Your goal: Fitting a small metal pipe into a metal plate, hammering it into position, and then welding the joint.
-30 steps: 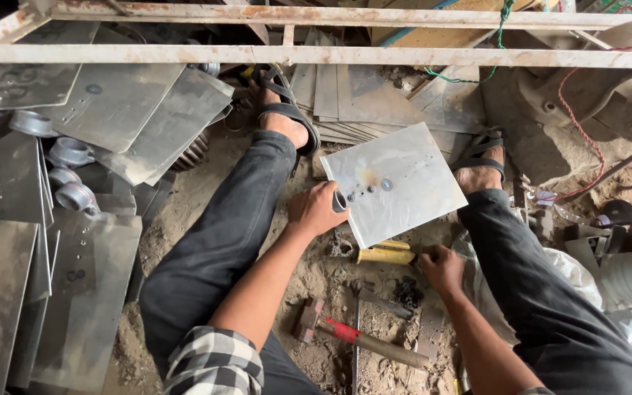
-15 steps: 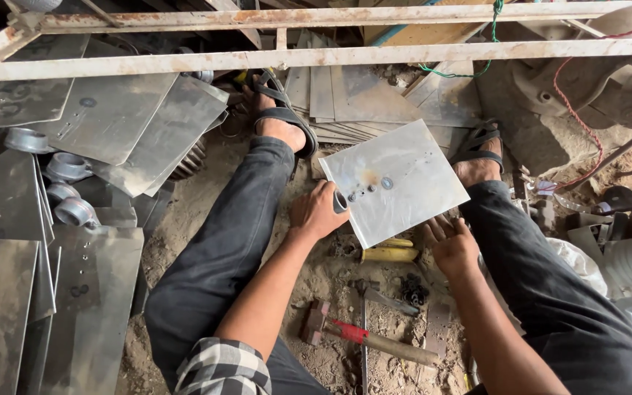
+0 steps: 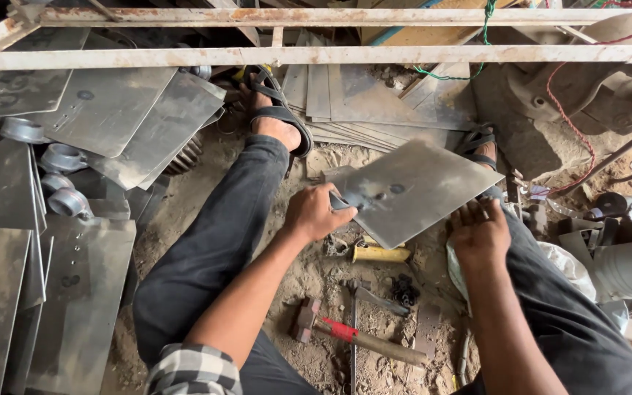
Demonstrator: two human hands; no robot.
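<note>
Between your knees, over the dirt floor point(image 3: 184, 212), your left hand point(image 3: 316, 213) has its grip clenched on the near-left edge of a square metal sheet point(image 3: 415, 189), holding it tilted. Your right hand point(image 3: 479, 232) touches its near-right edge, fingers loose, not clamped. Below lie a yellow-handled tool point(image 3: 379, 254) and a hammer point(image 3: 360, 338). More sheets are stacked along the floor's left edge point(image 3: 9, 292).

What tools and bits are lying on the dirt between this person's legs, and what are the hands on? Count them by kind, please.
Metal sheet, held by left hand and right hand: 1
Hammer: 1
Yellow-handled tool: 1
Total: 3
</note>
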